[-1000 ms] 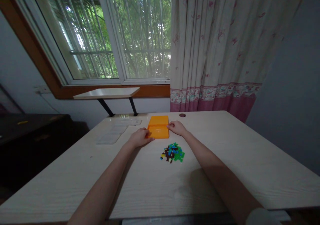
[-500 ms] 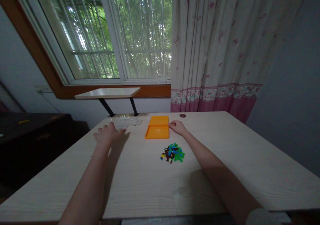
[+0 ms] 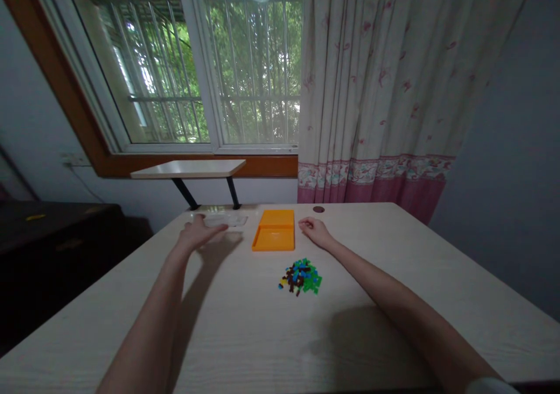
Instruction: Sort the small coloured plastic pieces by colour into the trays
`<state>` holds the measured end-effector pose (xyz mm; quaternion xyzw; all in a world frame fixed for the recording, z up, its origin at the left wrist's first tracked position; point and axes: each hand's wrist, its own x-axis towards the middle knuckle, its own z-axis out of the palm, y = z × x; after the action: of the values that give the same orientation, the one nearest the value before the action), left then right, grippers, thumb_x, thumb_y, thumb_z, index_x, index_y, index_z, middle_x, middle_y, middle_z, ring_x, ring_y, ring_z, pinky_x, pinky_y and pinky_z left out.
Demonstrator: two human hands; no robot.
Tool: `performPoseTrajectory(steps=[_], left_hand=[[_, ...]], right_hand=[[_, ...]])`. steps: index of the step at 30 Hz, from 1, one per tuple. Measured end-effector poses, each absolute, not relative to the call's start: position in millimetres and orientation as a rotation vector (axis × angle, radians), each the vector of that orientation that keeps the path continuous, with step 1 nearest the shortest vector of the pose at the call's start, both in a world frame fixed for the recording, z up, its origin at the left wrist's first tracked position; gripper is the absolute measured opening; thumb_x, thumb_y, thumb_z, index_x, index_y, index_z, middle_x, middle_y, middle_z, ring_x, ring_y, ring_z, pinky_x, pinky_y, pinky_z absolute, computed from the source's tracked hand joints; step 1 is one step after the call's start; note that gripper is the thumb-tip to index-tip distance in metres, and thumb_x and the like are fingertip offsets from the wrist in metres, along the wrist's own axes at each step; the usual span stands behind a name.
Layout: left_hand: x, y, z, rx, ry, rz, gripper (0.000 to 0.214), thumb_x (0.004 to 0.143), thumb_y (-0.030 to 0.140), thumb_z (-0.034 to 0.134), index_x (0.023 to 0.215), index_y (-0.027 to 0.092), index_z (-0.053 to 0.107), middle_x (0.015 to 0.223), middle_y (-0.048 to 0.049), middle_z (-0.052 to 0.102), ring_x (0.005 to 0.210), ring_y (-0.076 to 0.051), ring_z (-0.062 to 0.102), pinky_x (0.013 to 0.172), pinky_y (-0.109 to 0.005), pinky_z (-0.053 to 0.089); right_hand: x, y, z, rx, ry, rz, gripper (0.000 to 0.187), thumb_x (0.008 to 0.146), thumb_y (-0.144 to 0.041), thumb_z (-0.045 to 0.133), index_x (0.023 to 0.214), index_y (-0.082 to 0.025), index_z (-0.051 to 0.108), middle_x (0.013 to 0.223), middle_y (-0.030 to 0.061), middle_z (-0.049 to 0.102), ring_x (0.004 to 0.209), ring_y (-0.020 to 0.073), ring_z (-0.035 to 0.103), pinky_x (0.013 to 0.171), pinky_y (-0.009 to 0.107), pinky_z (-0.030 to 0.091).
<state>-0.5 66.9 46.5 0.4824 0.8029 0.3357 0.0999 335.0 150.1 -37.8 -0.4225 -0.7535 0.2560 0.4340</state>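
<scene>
An open orange case (image 3: 274, 239) is being flanked at left by a clear container (image 3: 231, 220) and fronted by multicoloured pieces (image 3: 301, 277).

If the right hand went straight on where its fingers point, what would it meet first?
Probably the near side edge of the orange box, just beyond the right hand's fingertips, though height is unclear.

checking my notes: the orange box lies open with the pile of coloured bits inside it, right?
Not quite: the pile lies on the table, on the near side of the open orange box, as the head view shows.
</scene>
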Motion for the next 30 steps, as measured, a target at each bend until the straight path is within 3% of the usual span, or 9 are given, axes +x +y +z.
performPoseTrajectory(steps=[3,6,8,13,17,20,24,30], left_hand=[[65,66,48,1.557,1.847,1.151,0.066,0.059,0.051,0.061,0.111,0.014,0.043,0.097,-0.0107,0.054,0.087,-0.027,0.054,0.071,-0.035,0.041],[125,59,38,1.458,1.496,1.180,0.060,0.061,0.043,0.063,0.109,0.015,0.041,0.090,-0.0065,0.053,0.072,-0.019,0.057,0.062,-0.030,0.044],[149,54,31,1.382,1.423,1.216,0.056,0.060,0.037,0.065,0.106,0.015,0.042,0.089,-0.0058,0.053,0.070,-0.017,0.057,0.061,-0.028,0.045],[159,50,26,1.318,1.403,1.302,0.062,0.055,0.034,0.071,0.107,0.015,0.041,0.093,-0.0085,0.053,0.077,-0.019,0.057,0.064,-0.029,0.046],[153,57,19,1.404,1.388,1.398,0.073,0.047,0.038,0.077,0.108,0.013,0.044,0.098,-0.0114,0.054,0.086,-0.022,0.055,0.072,-0.033,0.045],[148,63,11,1.452,1.318,1.461,0.072,0.049,0.043,0.075,0.108,0.014,0.046,0.103,-0.0119,0.053,0.091,-0.022,0.054,0.077,-0.033,0.044],[142,70,5,1.263,1.160,1.562,0.064,0.056,0.046,0.070,0.109,0.018,0.046,0.106,-0.0106,0.053,0.091,-0.020,0.055,0.072,-0.031,0.046],[143,70,5,1.041,0.816,1.440,0.049,0.051,0.031,0.076,0.093,0.018,0.053,0.093,-0.0048,0.060,0.084,-0.016,0.059,0.070,-0.028,0.047]], right_hand=[[328,123,-27,-0.874,-1.962,0.582,0.045,0.069,-0.033,0.060,0.111,-0.017,0.052,0.097,0.0059,0.056,0.074,0.0127,0.054,0.065,0.025,0.045],[316,97,-13,-0.630,-2.072,0.485,0.076,0.061,-0.035,0.070,0.127,-0.022,0.036,0.118,0.0098,0.045,0.096,0.0181,0.050,0.081,0.033,0.044],[309,86,-7,-0.579,-2.073,0.433,0.083,0.059,-0.035,0.072,0.130,-0.024,0.031,0.121,0.0094,0.044,0.107,0.0211,0.045,0.090,0.038,0.039],[300,78,-6,-0.581,-2.041,0.374,0.079,0.061,-0.034,0.071,0.128,-0.025,0.031,0.119,0.0091,0.045,0.112,0.0229,0.042,0.095,0.040,0.036],[301,76,-8,-0.561,-2.027,0.315,0.077,0.061,-0.031,0.070,0.127,-0.023,0.032,0.118,0.0097,0.045,0.111,0.0229,0.042,0.095,0.041,0.036],[302,79,-12,-0.595,-1.958,0.321,0.072,0.061,-0.026,0.068,0.124,-0.021,0.034,0.118,0.0097,0.045,0.110,0.0222,0.043,0.093,0.039,0.038],[304,91,-20,-0.666,-1.767,0.508,0.070,0.063,-0.025,0.065,0.123,-0.021,0.030,0.119,0.0096,0.045,0.104,0.0197,0.049,0.089,0.035,0.043],[303,102,-20,-0.596,-1.585,0.862,0.051,0.074,-0.032,0.056,0.118,-0.023,0.031,0.114,0.0090,0.050,0.104,0.0184,0.053,0.085,0.030,0.046]])
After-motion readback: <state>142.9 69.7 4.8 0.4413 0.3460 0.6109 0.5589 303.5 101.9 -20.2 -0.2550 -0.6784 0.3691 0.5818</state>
